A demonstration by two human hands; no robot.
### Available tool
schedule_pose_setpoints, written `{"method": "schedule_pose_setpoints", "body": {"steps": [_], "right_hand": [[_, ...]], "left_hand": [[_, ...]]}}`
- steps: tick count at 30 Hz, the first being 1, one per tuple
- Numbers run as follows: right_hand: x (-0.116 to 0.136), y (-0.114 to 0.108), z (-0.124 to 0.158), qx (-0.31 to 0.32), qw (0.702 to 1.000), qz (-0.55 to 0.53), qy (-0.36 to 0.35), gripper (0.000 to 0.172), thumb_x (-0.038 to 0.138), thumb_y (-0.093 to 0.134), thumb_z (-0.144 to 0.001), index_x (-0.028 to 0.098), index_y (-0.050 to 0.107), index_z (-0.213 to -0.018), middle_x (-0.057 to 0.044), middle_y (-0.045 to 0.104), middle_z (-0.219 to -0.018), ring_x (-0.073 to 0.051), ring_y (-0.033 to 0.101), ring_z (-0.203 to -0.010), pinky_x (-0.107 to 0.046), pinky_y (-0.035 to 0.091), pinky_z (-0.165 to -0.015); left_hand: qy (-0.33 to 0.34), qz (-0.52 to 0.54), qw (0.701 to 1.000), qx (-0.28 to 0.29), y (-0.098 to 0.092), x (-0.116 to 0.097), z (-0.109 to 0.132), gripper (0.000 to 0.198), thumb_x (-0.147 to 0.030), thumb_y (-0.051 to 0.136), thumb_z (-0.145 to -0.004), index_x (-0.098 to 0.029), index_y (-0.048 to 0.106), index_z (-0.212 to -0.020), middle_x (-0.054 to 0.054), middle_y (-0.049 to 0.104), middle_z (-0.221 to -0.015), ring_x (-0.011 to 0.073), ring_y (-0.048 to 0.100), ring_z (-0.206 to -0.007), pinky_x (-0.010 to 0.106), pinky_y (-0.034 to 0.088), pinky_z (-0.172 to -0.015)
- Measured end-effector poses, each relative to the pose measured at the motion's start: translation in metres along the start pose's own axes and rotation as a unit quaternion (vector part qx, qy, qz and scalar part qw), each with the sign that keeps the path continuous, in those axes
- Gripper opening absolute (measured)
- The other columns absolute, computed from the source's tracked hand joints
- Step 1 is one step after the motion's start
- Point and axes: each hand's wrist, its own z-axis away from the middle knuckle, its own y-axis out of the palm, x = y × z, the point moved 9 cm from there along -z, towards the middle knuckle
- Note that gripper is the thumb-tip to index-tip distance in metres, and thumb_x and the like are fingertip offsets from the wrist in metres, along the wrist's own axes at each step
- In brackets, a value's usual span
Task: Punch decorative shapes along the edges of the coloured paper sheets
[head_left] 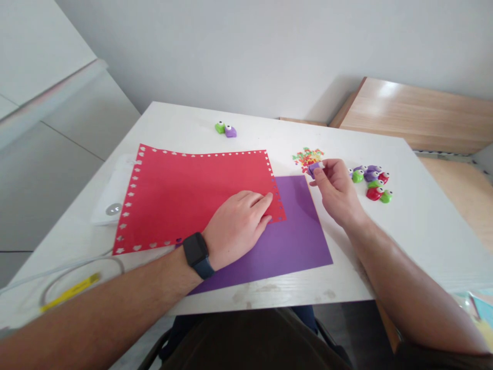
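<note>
A red paper sheet (185, 195) with small star and heart cut-outs along its edges overlaps a purple paper sheet (300, 246). My left hand (239, 223), a dark watch on its wrist, lies with outstretched fingers on the red sheet's lower right part. Held between the thumb and fingers of my right hand (337, 190) is a small purple craft punch (315, 167), raised just past the purple sheet's right edge. Behind it lies a pile of colourful paper cut-outs (307, 155). Several red, green and purple craft punches (374, 193) are clustered right of that hand.
A green punch (220, 127) and a purple one stand near the table's back edge. At the left are a white device (111, 198) and a cable with a yellow tag (73, 292). Beyond the white table (419, 221) are a wall and a wooden panel (419, 110).
</note>
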Motion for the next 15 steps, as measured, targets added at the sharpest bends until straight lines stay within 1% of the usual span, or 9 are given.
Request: {"method": "schedule_pose_setpoints", "body": {"steps": [1, 4, 5, 6, 8, 11, 15], "right_hand": [[0.006, 0.002, 0.002, 0.019, 1.0, 0.013, -0.009, 0.029, 0.052, 0.06, -0.103, 0.027, 0.054, -0.117, -0.004, 0.067, -0.111, -0.02, 0.066, -0.096, -0.036, 0.057, -0.08], [0.028, 0.015, 0.009, 0.11, 0.991, 0.063, -0.047, 0.02, 0.043, 0.061, -0.104, 0.026, 0.06, -0.114, -0.004, 0.067, -0.104, -0.019, 0.064, -0.089, -0.035, 0.054, -0.077], [0.035, 0.02, 0.013, 0.141, 0.984, 0.089, -0.062, 0.019, 0.039, 0.063, -0.103, 0.025, 0.062, -0.115, -0.004, 0.068, -0.102, -0.02, 0.063, -0.088, -0.035, 0.053, -0.077], [0.042, 0.024, 0.016, 0.166, 0.976, 0.111, -0.083, 0.016, 0.036, 0.065, -0.101, 0.025, 0.064, -0.112, -0.004, 0.068, -0.099, -0.02, 0.062, -0.085, -0.036, 0.052, -0.077], [0.053, 0.03, 0.021, 0.206, 0.96, 0.143, -0.122, 0.012, 0.031, 0.066, -0.099, 0.024, 0.066, -0.108, -0.005, 0.069, -0.099, -0.021, 0.063, -0.088, -0.038, 0.052, -0.081], [0.057, 0.034, 0.024, 0.218, 0.95, 0.169, -0.146, 0.01, 0.027, 0.068, -0.097, 0.024, 0.068, -0.106, -0.007, 0.071, -0.102, -0.023, 0.064, -0.092, -0.041, 0.051, -0.086], [0.055, 0.035, 0.024, 0.209, 0.95, 0.177, -0.147, 0.009, 0.026, 0.069, -0.096, 0.024, 0.068, -0.105, -0.007, 0.072, -0.101, -0.024, 0.064, -0.093, -0.041, 0.051, -0.086]], "left_hand": [[0.0, 0.001, 1.0, -0.002, 0.0, 0.0, 0.0, 0.037, -0.023, 0.061, -0.103, -0.012, 0.061, -0.139, 0.015, 0.072, -0.121, 0.0291, 0.067, -0.112, 0.048, 0.056, -0.102], [-0.002, 0.007, 1.0, -0.004, -0.001, 0.0, -0.001, 0.039, -0.025, 0.062, -0.103, -0.01, 0.062, -0.138, 0.015, 0.073, -0.12, 0.0296, 0.067, -0.112, 0.048, 0.056, -0.102], [-0.003, 0.009, 1.0, -0.004, -0.001, 0.0, -0.001, 0.04, -0.026, 0.062, -0.103, -0.01, 0.061, -0.139, 0.016, 0.073, -0.12, 0.0298, 0.066, -0.112, 0.049, 0.056, -0.103], [-0.003, 0.011, 1.0, -0.003, -0.001, 0.0, -0.001, 0.041, -0.027, 0.063, -0.103, -0.009, 0.061, -0.139, 0.016, 0.073, -0.121, 0.0299, 0.066, -0.113, 0.049, 0.056, -0.103], [-0.003, 0.014, 1.0, -0.003, -0.001, 0.0, -0.001, 0.043, -0.03, 0.064, -0.103, -0.009, 0.061, -0.14, 0.016, 0.072, -0.122, 0.0301, 0.066, -0.114, 0.049, 0.056, -0.104], [-0.004, 0.016, 1.0, -0.008, -0.001, 0.001, 0.0, 0.05, -0.038, 0.069, -0.1, -0.008, 0.061, -0.14, 0.016, 0.071, -0.125, 0.0308, 0.065, -0.118, 0.049, 0.055, -0.107], [-0.025, 0.017, 1.0, -0.006, 0.0, 0.006, 0.0, 0.057, -0.046, 0.072, -0.097, -0.01, 0.062, -0.139, 0.017, 0.07, -0.129, 0.0327, 0.064, -0.123, 0.05, 0.052, -0.112]]}}
